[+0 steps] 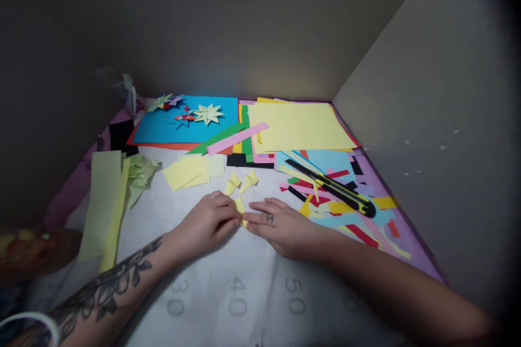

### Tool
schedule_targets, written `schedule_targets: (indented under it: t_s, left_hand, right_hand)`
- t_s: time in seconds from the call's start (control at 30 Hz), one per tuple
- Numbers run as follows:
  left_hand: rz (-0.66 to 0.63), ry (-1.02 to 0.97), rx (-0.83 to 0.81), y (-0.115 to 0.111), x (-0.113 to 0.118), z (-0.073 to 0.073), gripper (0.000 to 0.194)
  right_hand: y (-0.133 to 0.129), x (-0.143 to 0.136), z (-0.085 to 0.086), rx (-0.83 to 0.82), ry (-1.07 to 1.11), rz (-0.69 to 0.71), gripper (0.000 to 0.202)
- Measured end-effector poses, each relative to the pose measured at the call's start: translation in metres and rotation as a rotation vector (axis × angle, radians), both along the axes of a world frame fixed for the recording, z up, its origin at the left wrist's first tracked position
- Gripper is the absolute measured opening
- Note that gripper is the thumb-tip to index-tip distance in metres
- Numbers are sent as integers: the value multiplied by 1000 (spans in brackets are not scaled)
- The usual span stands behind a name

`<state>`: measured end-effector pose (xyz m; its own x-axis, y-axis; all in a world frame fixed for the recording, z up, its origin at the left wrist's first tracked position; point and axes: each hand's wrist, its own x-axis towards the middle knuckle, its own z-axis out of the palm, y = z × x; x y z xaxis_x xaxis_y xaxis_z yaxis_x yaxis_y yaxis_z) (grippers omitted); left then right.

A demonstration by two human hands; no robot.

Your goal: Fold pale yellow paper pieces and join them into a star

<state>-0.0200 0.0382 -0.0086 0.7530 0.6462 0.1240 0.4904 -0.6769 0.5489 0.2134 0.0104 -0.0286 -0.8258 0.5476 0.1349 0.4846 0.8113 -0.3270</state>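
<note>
A small folded yellow paper piece [240, 205] lies on the white mat between my hands. My left hand [211, 222] has its fingers curled and pinched on the left side of this piece, covering part of it. From the right, my right hand [280, 227] reaches in with fingers stretched out and slightly apart, the fingertips touching the paper. Just beyond them are two more folded yellow pieces, a left one [233, 183] and a right one [249, 180]. Some flat yellow paper squares [185, 172] lie farther left.
A utility knife [345, 195] rests on coloured paper scraps [325, 209] at right. Yellow sheets [301, 126] and a blue sheet [163, 127] with a pale paper star [208, 114] are at the back. Pale green strips [100, 200] and crumpled paper [140, 173] lie left. Walls border the mat.
</note>
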Motion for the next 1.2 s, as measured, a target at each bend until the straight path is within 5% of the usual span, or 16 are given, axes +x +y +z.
schedule_targets:
  t_s: [0.4, 1.2]
  left_hand:
    - [237, 145, -27, -4, 17, 2, 16]
    - [320, 197, -48, -6, 24, 6, 15]
  right_hand:
    - [3, 4, 4, 63, -79, 57, 30]
    - [6, 4, 5, 11, 52, 51, 25]
